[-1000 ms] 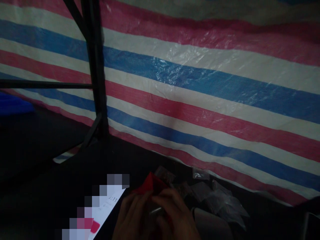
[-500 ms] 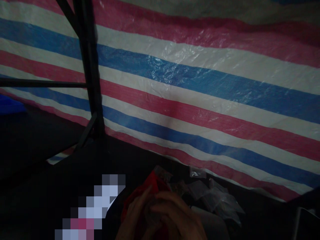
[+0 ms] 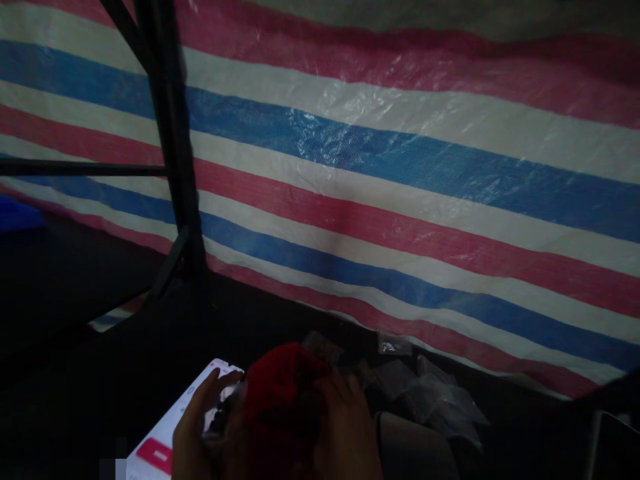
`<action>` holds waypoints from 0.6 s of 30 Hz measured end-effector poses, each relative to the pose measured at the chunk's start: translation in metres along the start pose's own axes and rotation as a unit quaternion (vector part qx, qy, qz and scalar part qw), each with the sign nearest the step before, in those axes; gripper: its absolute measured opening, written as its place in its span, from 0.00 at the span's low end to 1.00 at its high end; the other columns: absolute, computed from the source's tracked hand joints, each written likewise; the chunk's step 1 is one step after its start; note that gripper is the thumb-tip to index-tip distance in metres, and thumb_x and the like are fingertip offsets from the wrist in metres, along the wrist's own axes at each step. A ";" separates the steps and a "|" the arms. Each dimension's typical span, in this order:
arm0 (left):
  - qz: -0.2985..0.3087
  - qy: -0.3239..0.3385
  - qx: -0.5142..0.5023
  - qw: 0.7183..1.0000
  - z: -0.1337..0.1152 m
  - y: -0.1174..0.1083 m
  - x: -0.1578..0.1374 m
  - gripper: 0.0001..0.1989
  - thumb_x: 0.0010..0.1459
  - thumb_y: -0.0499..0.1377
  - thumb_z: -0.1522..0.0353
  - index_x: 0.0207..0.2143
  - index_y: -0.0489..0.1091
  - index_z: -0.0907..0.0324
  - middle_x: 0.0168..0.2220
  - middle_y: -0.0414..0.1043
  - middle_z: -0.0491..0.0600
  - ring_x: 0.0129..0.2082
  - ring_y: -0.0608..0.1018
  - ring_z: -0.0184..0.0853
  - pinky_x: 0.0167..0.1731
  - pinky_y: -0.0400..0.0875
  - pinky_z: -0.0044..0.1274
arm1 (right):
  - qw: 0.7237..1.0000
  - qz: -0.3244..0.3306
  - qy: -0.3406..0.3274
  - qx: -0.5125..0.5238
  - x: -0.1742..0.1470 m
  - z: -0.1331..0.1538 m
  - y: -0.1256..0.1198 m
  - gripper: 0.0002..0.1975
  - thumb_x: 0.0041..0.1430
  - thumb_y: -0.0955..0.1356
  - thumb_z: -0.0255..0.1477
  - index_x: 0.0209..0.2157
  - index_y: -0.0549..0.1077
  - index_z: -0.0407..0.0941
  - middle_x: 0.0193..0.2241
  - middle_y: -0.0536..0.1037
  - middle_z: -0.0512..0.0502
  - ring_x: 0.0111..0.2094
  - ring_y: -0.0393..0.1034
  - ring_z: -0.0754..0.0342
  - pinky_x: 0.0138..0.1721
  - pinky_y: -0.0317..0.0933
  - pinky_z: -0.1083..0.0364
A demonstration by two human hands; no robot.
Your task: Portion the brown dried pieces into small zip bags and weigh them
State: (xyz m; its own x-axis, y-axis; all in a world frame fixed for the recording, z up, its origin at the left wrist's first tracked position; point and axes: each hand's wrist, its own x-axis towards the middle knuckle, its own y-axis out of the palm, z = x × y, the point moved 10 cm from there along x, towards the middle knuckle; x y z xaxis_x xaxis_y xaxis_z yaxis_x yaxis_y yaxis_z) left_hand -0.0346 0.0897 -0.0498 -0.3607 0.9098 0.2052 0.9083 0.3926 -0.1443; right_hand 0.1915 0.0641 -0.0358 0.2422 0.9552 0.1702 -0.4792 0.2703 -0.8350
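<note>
It is dim, and both hands are partly smeared by motion. My left hand (image 3: 193,427) is curled around a small clear plastic bag (image 3: 213,430) with dark, bead-like bits in it. Behind that hand lies a phone (image 3: 173,420) with a lit white and pink screen. Red cloth, perhaps a pouch (image 3: 280,373), is bunched up between my hands. My right hand (image 3: 345,420) grips its right side, with the fingers bent over the fabric. What the cloth contains is hidden.
Several small clear plastic bags (image 3: 435,393) lie right of my hands on the dark surface (image 3: 240,307). A grey rounded object (image 3: 415,447) is beside my right hand. Behind rise a striped plastic sheet (image 3: 400,200) and a dark metal post (image 3: 173,147). Something blue (image 3: 20,215) is far left.
My hands, close together over the red cloth before, have moved apart. The left one has shifted left in front of the phone with the clear bag. The red cloth now stands higher and bunched.
</note>
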 end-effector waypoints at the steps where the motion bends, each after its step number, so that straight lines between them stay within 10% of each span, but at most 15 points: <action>1: -0.008 0.001 -0.002 1.000 0.004 0.001 0.003 0.36 0.62 0.54 0.39 0.60 0.66 0.54 0.54 0.77 0.56 0.52 0.81 0.49 0.46 0.82 0.36 | 1.000 -0.005 0.011 -0.007 0.002 0.000 0.003 0.30 0.54 0.60 0.09 0.48 0.83 0.46 0.50 0.84 0.41 0.56 0.75 0.39 0.61 0.65 0.42; 6: 0.081 -0.008 0.042 0.996 0.021 0.035 0.009 0.42 0.56 0.60 0.41 0.62 0.66 0.59 0.38 0.74 0.52 0.36 0.82 0.48 0.38 0.82 0.42 | 0.998 0.007 0.040 0.038 0.008 0.001 0.018 0.33 0.55 0.58 0.09 0.54 0.80 0.44 0.54 0.82 0.40 0.57 0.75 0.43 0.59 0.66 0.46; 18: 0.126 -0.080 0.006 0.989 0.039 0.037 0.014 0.30 0.55 0.61 0.57 0.60 0.69 0.56 0.53 0.77 0.57 0.54 0.81 0.51 0.49 0.80 0.41 | 0.999 0.012 0.000 0.048 0.010 0.018 0.015 0.34 0.49 0.60 0.07 0.48 0.83 0.47 0.51 0.84 0.45 0.56 0.73 0.43 0.61 0.60 0.44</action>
State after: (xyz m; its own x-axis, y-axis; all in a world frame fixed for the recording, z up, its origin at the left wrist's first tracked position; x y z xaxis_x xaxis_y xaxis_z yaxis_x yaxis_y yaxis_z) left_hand -0.0149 0.1225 -0.0899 -0.1521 0.9883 0.0058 0.9716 0.1506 -0.1827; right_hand 0.1717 0.0803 -0.0366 0.2291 0.9616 0.1509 -0.5641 0.2576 -0.7845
